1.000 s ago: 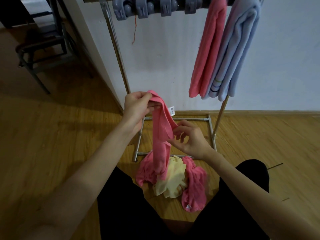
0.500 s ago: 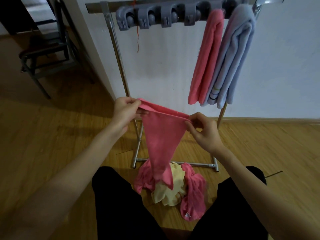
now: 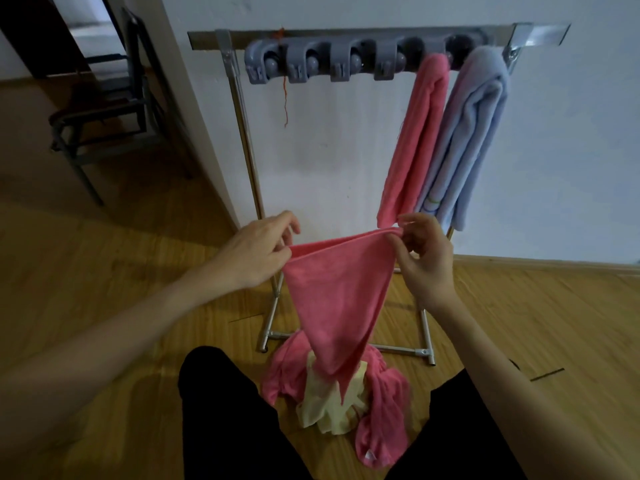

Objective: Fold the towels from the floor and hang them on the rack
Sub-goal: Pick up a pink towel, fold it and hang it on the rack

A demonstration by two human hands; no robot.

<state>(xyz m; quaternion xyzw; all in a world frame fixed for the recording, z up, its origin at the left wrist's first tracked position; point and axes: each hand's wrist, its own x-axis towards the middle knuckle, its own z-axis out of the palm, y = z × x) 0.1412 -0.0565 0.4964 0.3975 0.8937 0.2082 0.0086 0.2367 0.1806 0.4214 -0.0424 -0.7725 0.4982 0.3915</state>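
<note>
A pink towel point(image 3: 337, 299) hangs stretched between my hands, its top edge taut and its lower part tapering to a point. My left hand point(image 3: 256, 251) pinches its left corner; my right hand point(image 3: 424, 258) pinches its right corner. Below it, on the wooden floor, lies a heap of pink towels point(image 3: 384, 407) with a pale yellow towel point(image 3: 325, 407) among them. The metal rack point(image 3: 242, 140) stands against the white wall, with a folded pink towel point(image 3: 415, 140) and a folded light blue towel point(image 3: 467, 140) hung at the right end of its bar.
A row of grey clips point(image 3: 322, 65) sits along the rack's top bar. A dark chair point(image 3: 100, 112) stands at the back left by a doorway. My legs in black trousers point(image 3: 228, 417) flank the heap. The rack's base frame point(image 3: 424, 351) lies on the floor.
My hands have drawn apart, spreading the bunched pink towel into a taut top edge. The view has tilted up, showing the rack's whole top bar.
</note>
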